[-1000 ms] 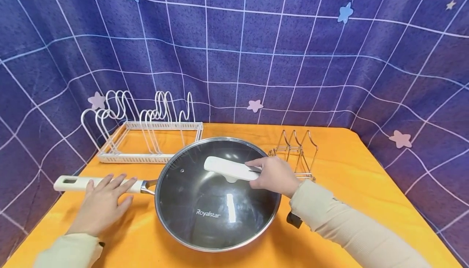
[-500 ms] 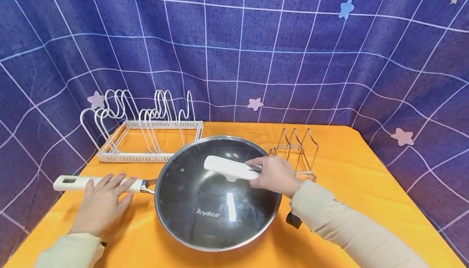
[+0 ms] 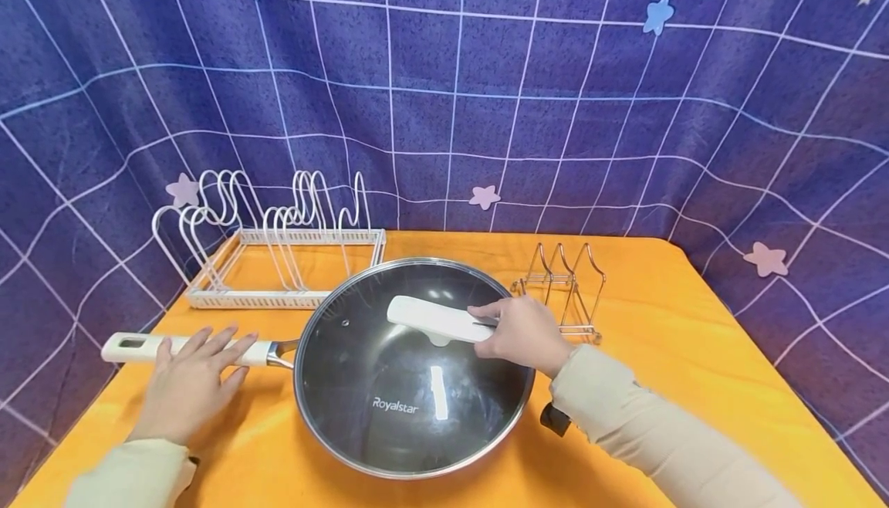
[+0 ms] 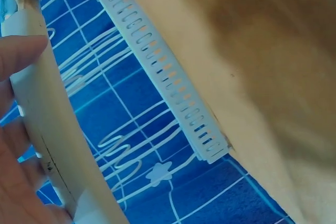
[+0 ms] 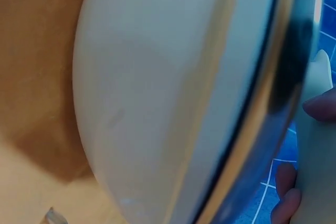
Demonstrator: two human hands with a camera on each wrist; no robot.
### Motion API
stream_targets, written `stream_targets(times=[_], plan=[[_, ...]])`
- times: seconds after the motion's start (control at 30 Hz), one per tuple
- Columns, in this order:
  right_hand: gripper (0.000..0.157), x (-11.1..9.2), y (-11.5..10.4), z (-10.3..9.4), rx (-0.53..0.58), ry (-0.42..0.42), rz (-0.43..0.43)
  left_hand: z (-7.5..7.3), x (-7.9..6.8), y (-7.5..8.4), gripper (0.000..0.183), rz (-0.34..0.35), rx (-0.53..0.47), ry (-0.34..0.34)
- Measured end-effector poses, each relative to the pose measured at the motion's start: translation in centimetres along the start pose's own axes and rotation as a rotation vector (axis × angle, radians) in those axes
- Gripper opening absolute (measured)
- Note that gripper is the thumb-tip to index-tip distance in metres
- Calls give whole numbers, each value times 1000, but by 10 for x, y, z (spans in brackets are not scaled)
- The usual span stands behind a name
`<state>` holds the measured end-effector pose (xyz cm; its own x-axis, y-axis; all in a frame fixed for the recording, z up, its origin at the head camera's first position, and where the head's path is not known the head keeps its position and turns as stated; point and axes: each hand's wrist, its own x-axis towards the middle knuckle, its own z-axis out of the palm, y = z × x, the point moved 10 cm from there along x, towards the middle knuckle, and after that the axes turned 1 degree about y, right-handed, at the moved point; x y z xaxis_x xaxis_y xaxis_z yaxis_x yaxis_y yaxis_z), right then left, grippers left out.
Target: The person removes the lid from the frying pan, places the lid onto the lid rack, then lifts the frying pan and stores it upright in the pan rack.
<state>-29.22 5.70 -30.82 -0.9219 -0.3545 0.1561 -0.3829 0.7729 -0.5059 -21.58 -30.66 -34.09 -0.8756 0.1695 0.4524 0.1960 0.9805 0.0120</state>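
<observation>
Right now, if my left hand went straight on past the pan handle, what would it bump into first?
Probably the white rack. Your left hand rests across the pan handle, pointing that way, though how high it would pass is unclear.

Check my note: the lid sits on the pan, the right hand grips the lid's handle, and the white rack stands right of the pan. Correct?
No: in the head view, the white rack stands left of the pan; the rest holds.
</observation>
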Motion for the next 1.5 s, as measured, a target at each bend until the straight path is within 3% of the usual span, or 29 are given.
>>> stream_targets(times=[0.27,0.83,1.27,1.5], plan=[[54,2,-4,-1,-3,16,-25,-2,0,-1,44,-1,17,-31],[49,-3,3,0,69,31,49,7,-4,-4,45,-23,6,-97],[45,-21,-10,-30,43,175,12,4,-1,1,44,-23,0,-109],[47,-25,-3,-32,60,185,54,7,-2,-4,44,-42,-10,-140]])
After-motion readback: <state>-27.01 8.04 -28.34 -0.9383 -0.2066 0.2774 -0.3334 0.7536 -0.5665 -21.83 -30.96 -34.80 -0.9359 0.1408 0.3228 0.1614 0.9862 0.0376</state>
